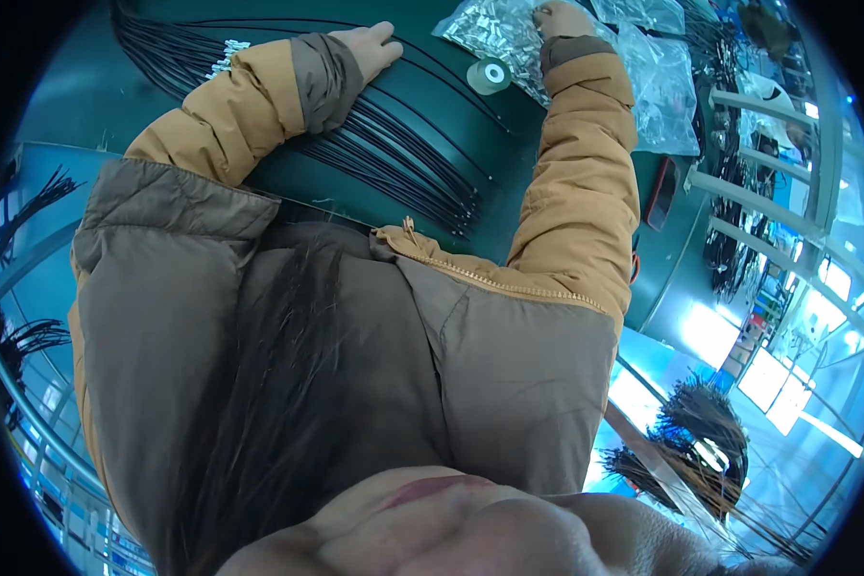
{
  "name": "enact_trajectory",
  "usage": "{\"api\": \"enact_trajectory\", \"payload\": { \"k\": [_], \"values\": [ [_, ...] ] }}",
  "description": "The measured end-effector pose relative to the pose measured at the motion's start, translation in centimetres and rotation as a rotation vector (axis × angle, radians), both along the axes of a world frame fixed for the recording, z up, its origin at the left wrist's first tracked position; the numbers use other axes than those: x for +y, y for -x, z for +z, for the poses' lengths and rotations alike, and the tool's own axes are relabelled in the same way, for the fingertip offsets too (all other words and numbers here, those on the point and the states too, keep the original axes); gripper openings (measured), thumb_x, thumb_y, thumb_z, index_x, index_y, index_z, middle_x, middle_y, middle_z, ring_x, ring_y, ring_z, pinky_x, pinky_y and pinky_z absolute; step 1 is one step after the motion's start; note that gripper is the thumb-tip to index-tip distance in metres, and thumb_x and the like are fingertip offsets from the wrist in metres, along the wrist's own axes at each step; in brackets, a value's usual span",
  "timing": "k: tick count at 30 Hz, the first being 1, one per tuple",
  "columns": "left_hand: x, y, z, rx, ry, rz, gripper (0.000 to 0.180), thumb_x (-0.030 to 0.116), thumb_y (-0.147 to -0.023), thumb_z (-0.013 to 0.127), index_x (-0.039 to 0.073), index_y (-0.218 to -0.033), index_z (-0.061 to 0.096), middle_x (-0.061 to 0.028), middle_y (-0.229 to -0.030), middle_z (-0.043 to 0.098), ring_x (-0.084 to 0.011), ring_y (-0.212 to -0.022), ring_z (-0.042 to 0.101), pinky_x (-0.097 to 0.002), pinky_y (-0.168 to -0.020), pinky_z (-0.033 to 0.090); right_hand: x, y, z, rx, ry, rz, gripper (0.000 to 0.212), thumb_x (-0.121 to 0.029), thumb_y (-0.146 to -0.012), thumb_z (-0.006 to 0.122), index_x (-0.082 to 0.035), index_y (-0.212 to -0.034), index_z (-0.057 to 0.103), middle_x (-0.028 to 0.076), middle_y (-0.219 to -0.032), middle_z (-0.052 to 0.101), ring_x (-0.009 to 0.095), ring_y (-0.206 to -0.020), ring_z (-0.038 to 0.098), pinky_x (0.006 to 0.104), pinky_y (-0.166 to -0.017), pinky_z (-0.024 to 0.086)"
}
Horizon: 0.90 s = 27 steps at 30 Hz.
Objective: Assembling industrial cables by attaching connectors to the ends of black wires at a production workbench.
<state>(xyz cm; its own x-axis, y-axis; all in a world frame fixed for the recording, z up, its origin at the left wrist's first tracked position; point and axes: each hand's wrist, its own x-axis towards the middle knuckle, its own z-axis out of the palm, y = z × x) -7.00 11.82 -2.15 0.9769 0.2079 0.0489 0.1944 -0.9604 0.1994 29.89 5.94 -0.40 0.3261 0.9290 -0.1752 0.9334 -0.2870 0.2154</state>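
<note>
My left hand (370, 50) is at the upper middle of the table, its fingers curled over thin black cables (422, 154) and closed on one of them. These cables run in a loose bundle from the upper left toward the middle, with their ends fanned out. Near the top edge my right hand (564, 19) reaches into a clear plastic bag (451, 24) full of small silver metal parts (509, 40). Its fingers are bent among the parts; what they pinch is too small to make out. Between the hands stands a translucent roll or cup with a white centre (491, 76).
More clear bags (664, 96) lie right of my right forearm. A dark red-edged phone-like object (660, 192) rests near the table's right side. Small white pieces (228, 58) sit on the cables at left. Metal racks (768, 173) with hanging black cables stand at right.
</note>
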Motion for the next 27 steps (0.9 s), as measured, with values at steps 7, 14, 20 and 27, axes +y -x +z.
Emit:
{"api": "enact_trajectory", "payload": {
  "k": [7, 14, 20, 27],
  "values": [
    [-1.9, -4.3, -0.2, -0.285, -0.070, -0.180, 0.019, 0.015, -0.094, 0.067, 0.006, -0.109, 0.060, -0.0132, -0.102, 0.056, -0.0332, -0.096, 0.059, -0.0431, -0.082, 0.054, -6.3, -6.0, -2.1, 1.027, -0.722, -0.769, 0.032, -0.033, -0.097, 0.064, -0.004, -0.092, 0.074, 0.016, -0.080, 0.074, 0.030, -0.070, 0.071, 0.0422, -0.067, 0.057],
    [-4.6, -8.1, -0.7, -0.227, -0.110, -0.266, 0.028, 0.013, -0.084, 0.064, 0.009, -0.112, 0.060, -0.0102, -0.102, 0.055, -0.0293, -0.099, 0.060, -0.0408, -0.080, 0.053, -7.2, -6.9, -3.9, 1.085, -0.620, -0.541, 0.027, -0.028, -0.102, 0.057, -0.007, -0.097, 0.072, 0.010, -0.075, 0.068, 0.021, -0.064, 0.065, 0.0378, -0.057, 0.053],
    [-4.5, -7.9, -1.5, -0.363, -0.188, -0.356, 0.026, 0.012, -0.084, 0.064, 0.010, -0.110, 0.061, -0.0076, -0.103, 0.056, -0.0268, -0.101, 0.058, -0.0384, -0.084, 0.050, -12.7, -2.1, -2.9, 2.186, -1.063, -0.698, 0.011, -0.017, -0.100, 0.064, -0.007, -0.103, 0.064, 0.004, -0.082, 0.061, 0.013, -0.066, 0.057, 0.0287, -0.055, 0.050],
    [-6.0, -9.4, -2.7, -0.426, -0.092, -0.477, 0.023, 0.021, -0.094, 0.068, 0.009, -0.113, 0.062, -0.0081, -0.102, 0.056, -0.0280, -0.098, 0.058, -0.0398, -0.081, 0.051, -22.1, 9.3, 0.6, 2.308, -1.048, -0.654, 0.019, -0.010, -0.104, 0.058, 0.000, -0.120, 0.058, 0.017, -0.106, 0.068, 0.019, -0.083, 0.065, 0.0315, -0.071, 0.056]
  ]
}}
